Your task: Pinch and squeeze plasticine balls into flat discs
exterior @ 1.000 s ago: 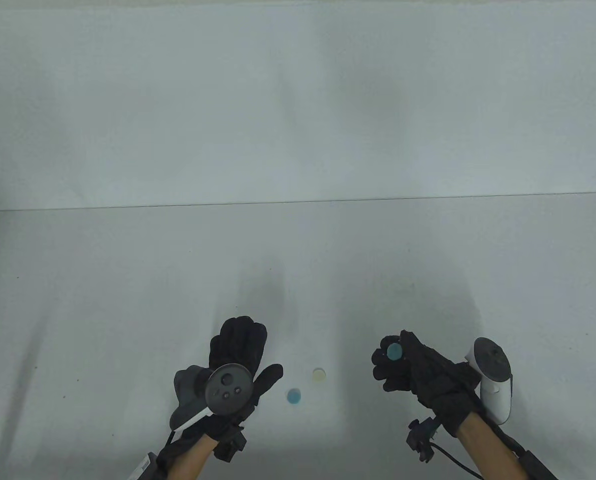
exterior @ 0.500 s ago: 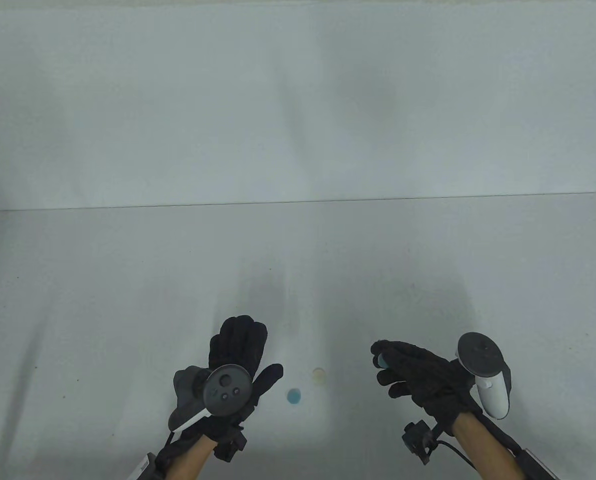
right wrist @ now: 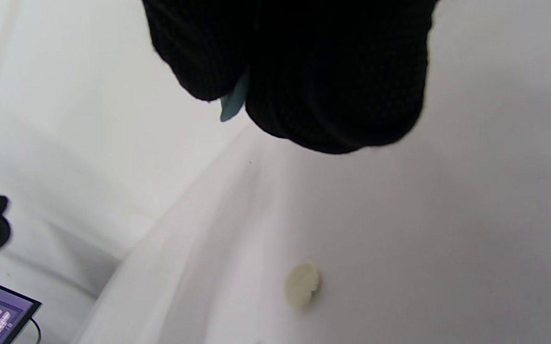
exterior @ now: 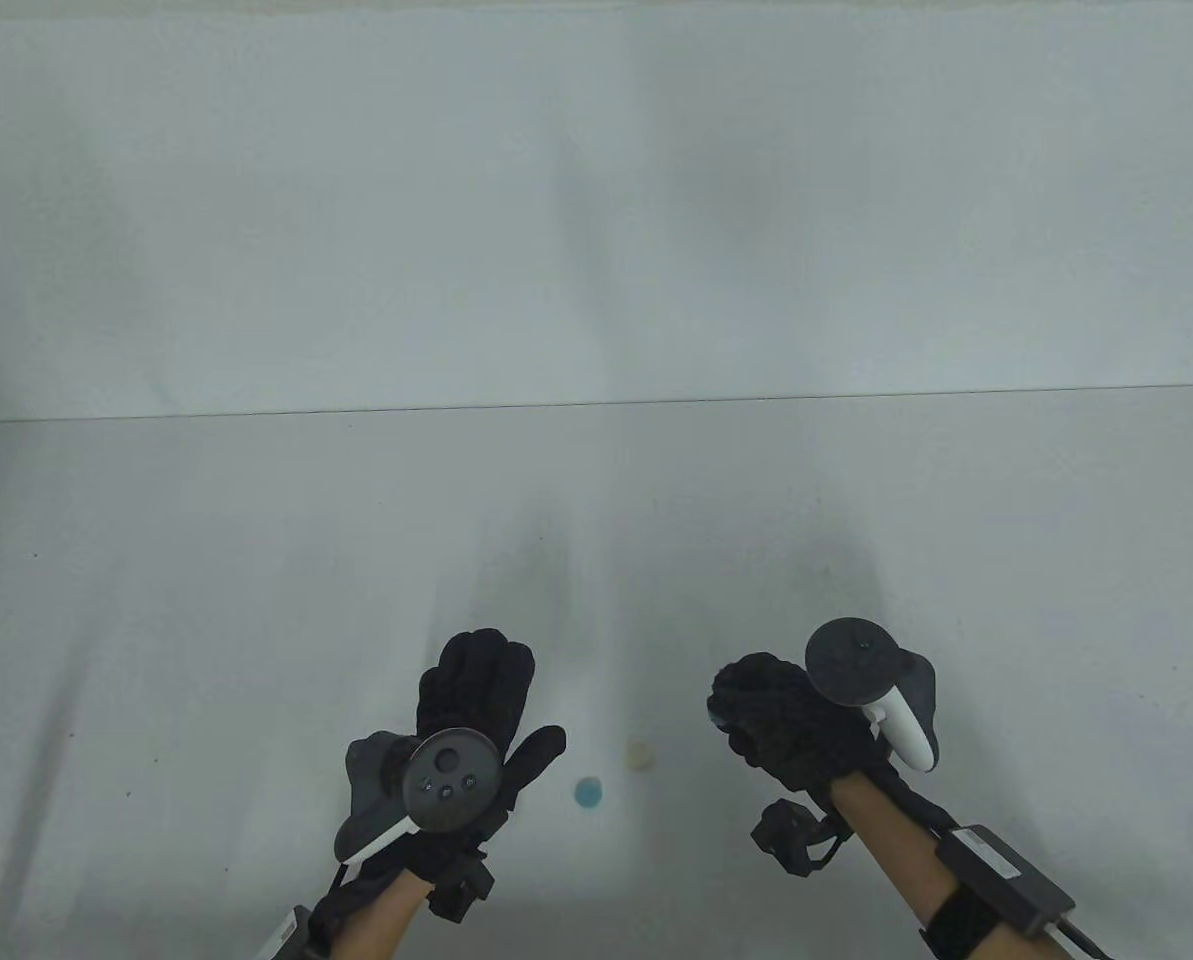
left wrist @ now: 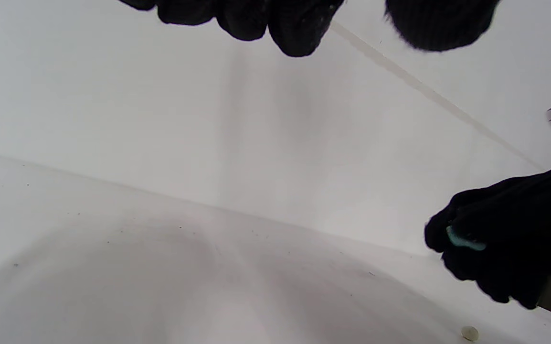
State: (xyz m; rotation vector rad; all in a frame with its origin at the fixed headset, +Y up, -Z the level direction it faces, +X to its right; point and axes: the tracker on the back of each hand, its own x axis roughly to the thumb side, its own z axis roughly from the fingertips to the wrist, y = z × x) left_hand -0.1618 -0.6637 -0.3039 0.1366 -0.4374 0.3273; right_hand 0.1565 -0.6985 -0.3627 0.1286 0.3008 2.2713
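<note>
Right hand point(exterior: 786, 725) lower right pinches teal disc point(left wrist: 464, 240), probably flattening it; left hand point(exterior: 476, 715) lower centre spread, idle, grasping nothing.

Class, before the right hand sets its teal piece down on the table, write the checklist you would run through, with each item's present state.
1. Right hand grips the teal piece: ok.
2. Teal piece pressed flat: ok, thin edge shows.
3. Bare table near the right hand: ok.
4. Blue disc and cream disc lie apart: ok.
5. Left hand holds nothing: ok.
6. Teal piece fully round: cannot tell.
</note>
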